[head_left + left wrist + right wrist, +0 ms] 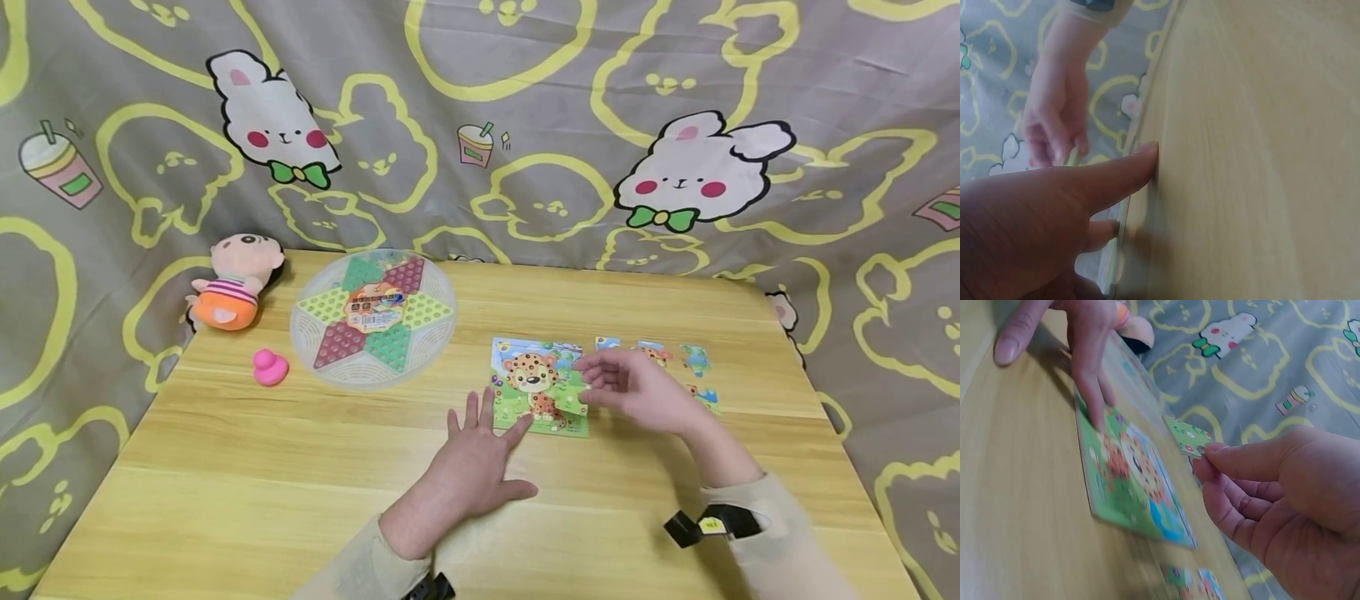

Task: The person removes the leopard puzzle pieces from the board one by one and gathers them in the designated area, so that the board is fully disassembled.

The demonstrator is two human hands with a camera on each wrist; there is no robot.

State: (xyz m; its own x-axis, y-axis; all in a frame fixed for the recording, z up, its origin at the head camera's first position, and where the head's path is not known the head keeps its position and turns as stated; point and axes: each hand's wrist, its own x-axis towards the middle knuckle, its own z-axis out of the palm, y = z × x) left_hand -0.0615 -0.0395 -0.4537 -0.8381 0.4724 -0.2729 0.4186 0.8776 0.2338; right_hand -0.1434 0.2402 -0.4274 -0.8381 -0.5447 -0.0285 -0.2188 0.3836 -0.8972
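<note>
A square jigsaw puzzle (517, 400) with a spotted leopard cub on green grass lies on the wooden table. My left hand (471, 462) is spread at its near left edge, fingertips on the puzzle's border and thumb out to the side. Over the puzzle's right side, my right hand (637, 390) pinches a green puzzle piece (1186, 434) between thumb and forefinger. That piece has small flowers printed on it and is raised above the puzzle in the right wrist view. Several loose puzzle pieces (696, 360) lie to the right, partly hidden behind the right hand.
Left of the puzzle lies a round Chinese checkers board (372, 367). A pink knobbed toy (270, 367) and a plush doll (232, 287) in orange shorts are farther left. A patterned grey curtain (540, 225) hangs along the back of the table (247, 483).
</note>
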